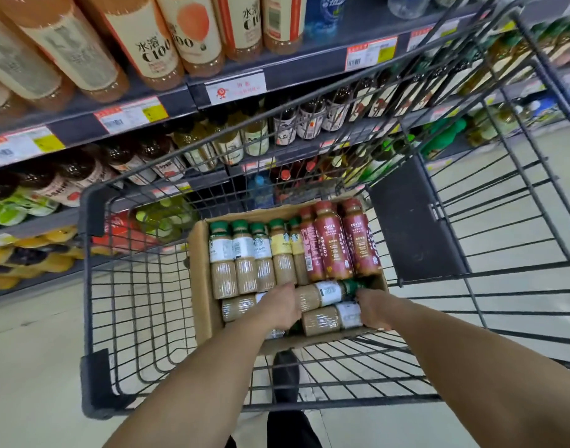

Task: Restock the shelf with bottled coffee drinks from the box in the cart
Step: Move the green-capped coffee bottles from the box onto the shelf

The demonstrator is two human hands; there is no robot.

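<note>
- The cart [89,286] is parked right against the shelf [177,103], so each bottle has only a short lift from box to shelf.
- The cardboard box [199,286] sits open in the basket. The green-capped coffee bottles [241,257] and red coffee bottles [332,250] lie side by side with their caps toward the shelf. That packs them tight and keeps them from rolling.
- A few crosswise bottles [319,295] fill the near end of the box. They lie closest to the person, so I'd say they go first.
- The left hand [277,307] reaches down among those crosswise bottles, back upward. Its fingers are hidden, so I cannot tell whether it has hold of one.
- The right hand [372,310] is against the cap ends of two crosswise bottles. I cannot make out its grip either.
- No bottle is out of the box; my guess is the task is at the picking-up step.
</note>
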